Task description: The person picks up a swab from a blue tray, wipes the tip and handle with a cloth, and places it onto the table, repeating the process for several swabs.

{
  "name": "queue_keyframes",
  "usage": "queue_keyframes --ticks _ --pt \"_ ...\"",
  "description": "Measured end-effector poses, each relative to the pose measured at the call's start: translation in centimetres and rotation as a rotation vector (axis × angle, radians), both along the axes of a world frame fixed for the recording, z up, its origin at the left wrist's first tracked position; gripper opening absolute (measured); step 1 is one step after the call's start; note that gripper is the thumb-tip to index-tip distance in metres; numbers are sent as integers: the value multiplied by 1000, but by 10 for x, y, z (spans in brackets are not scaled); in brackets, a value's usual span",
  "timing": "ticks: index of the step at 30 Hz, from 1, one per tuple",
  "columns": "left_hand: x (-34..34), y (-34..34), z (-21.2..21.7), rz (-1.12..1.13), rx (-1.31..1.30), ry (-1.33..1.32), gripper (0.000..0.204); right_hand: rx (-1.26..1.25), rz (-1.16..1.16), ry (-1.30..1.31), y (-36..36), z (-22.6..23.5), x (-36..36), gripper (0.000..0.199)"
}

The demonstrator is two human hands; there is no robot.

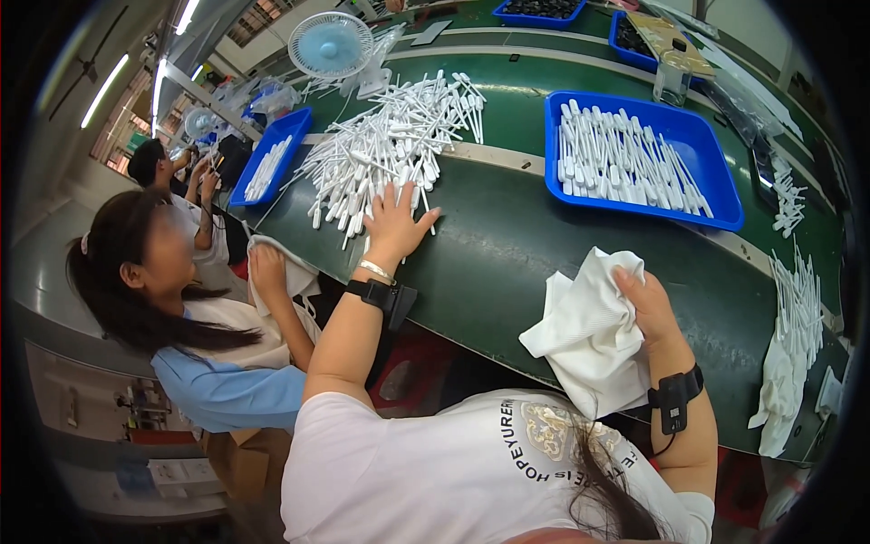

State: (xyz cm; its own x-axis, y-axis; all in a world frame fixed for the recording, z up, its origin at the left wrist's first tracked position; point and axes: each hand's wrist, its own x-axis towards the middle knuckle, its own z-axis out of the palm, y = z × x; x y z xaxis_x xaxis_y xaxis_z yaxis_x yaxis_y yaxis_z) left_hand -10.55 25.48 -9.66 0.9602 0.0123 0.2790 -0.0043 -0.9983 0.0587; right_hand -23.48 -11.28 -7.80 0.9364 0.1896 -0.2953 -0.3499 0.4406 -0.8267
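Note:
A large heap of thin white sticks [381, 150], each with a thicker end, lies on the green table. My left hand [396, 227] reaches to the near edge of this heap, its fingers spread and its fingertips at the closest sticks. No stick is visibly gripped in it. My right hand [645, 304] is closed on a crumpled white cloth [594, 322], which hangs down over the table's front edge. Beyond that hand stands a blue tray [736, 213] with many similar sticks laid roughly side by side.
A smaller blue tray [299, 122] with sticks stands left of the heap, near a fan [331, 45]. More sticks [797, 299] and a white cloth [778, 394] lie at the right. A co-worker [227, 363] sits close on my left, holding a cloth. A clear bottle [672, 77] stands farther back.

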Motion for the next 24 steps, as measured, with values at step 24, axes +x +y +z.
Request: queue_keyframes --ticks 24 --pt "-43 -98 17 -497 -338 -6 43 -7 -17 18 -1 -3 1 32"
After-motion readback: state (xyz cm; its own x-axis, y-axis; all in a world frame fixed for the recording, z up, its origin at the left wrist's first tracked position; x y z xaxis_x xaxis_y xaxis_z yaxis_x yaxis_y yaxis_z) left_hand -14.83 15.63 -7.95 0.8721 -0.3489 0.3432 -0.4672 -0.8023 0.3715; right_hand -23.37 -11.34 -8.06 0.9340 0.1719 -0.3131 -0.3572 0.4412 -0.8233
